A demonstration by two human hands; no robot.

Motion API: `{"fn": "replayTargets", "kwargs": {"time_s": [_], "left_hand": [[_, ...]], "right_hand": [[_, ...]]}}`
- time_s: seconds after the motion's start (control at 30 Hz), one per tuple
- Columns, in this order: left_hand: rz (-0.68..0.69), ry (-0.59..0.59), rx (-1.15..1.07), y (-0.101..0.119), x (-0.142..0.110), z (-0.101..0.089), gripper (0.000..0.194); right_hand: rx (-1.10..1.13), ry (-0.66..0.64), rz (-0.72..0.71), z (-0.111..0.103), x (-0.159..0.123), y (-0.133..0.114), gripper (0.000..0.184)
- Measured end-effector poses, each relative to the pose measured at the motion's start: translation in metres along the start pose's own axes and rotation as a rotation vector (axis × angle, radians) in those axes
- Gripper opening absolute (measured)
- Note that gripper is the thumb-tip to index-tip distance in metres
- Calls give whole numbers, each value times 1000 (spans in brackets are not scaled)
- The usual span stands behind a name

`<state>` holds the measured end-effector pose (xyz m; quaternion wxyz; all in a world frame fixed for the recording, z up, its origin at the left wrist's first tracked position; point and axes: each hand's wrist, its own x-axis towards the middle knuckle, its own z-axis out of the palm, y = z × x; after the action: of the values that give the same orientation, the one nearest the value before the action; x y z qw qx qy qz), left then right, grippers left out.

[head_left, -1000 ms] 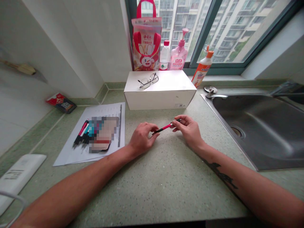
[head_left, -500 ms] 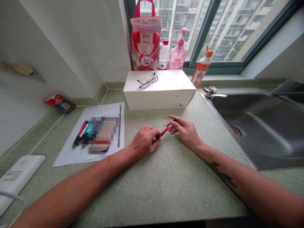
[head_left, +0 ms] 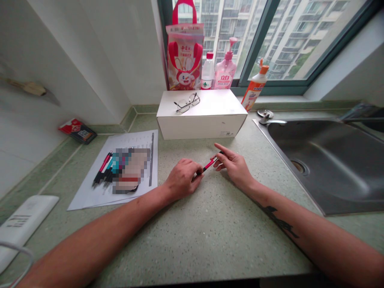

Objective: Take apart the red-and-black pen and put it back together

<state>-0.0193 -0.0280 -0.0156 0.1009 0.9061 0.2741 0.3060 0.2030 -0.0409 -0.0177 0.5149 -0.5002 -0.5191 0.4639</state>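
Observation:
Between my hands, just above or on the speckled green counter, is a red and black pen, slanting up to the right. My left hand is closed on its lower black end, the fingertips hiding the tip. At the upper end, my right hand pinches the pen between thumb and fingers, with the index finger stretched out past it. Left of my left hand, several pens lie side by side on white paper sheets, beside a blurred-out flat object.
A white box with eyeglasses on top stands behind my hands. A steel sink is at right. An orange bottle, pink pump bottle and bag stand by the window. A white power strip lies at left.
Both hands keep their hold on the pen, almost unmoved. The whole view has shifted very slightly.

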Motion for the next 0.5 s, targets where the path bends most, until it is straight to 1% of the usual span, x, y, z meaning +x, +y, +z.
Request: {"fn": "replayTargets", "kwargs": {"time_s": [0.07, 0.13, 0.2, 0.27, 0.37, 0.5], "left_hand": [[-31, 33, 10, -1, 0, 0, 3], [-83, 79, 19, -4, 0, 0, 4], [-140, 116, 28, -8, 0, 0, 3], [-172, 127, 34, -11, 1, 0, 3], [-183, 109, 40, -12, 1, 0, 3], [-174, 80, 52, -9, 0, 1, 2]], "right_hand": [[-19, 12, -5, 0, 0, 1, 61], [-105, 39, -43, -1, 1, 3, 52], [-258, 70, -132, -3, 1, 5, 38], [-432, 67, -250, -4, 1, 6, 30], [-660, -30, -388, -2, -2, 6, 24], [-869, -151, -484, 0, -5, 5, 19]]}}
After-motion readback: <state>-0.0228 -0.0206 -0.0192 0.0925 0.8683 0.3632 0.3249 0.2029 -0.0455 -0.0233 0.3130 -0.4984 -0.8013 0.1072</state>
